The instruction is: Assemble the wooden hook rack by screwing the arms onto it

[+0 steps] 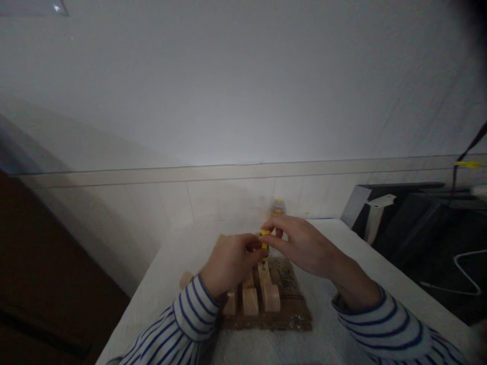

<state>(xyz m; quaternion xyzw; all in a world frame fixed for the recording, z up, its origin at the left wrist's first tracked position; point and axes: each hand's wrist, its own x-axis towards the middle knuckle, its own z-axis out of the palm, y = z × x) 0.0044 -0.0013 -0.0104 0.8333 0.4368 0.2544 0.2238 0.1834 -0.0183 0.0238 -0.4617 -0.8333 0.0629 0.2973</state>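
My left hand [230, 261] and my right hand [300, 243] meet over a white table [182, 253], both pinching a small yellow tool [265, 238] held upright. Its tip points down at a wooden piece [266, 284]. Several pale wooden blocks [250, 300] lie side by side on a brown cardboard sheet [292, 304] under my hands. Both sleeves are white with blue stripes.
A small clear jar with a yellow top [278, 206] stands at the table's far edge, by the tiled wall [213, 200]. A dark desk or stand with a white bracket [375, 215] and a white cable [466, 274] sits to the right. Dark floor lies on the left.
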